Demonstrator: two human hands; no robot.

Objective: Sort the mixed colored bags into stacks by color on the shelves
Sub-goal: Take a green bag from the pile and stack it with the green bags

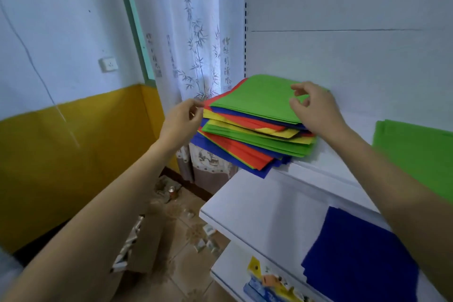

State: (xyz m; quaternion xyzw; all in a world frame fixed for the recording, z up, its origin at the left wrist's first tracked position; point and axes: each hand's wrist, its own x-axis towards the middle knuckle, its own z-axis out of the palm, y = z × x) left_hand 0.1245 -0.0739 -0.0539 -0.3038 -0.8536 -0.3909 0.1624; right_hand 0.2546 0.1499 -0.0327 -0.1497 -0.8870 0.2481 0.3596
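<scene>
A mixed stack of bags [247,140] in green, blue, red and yellow lies on the upper white shelf [326,169], its left part overhanging the shelf end. The top green bag [259,98] lies flat on it. My left hand [181,120] is at the stack's left corner, its curled fingers pinching the edges of the uppermost bags. My right hand [313,108] is over the top green bag's right side, thumb and fingers curled and pinching it. A green stack [416,149] lies further right on the same shelf. On the lower shelf [257,206] is a blue stack [355,257].
The shelf unit's white back panel [343,56] rises behind the bags. A sheer curtain [193,44] hangs to the left. Below, cardboard [144,243] and small litter lie on the tiled floor. Packaged goods [267,279] sit on a still lower shelf.
</scene>
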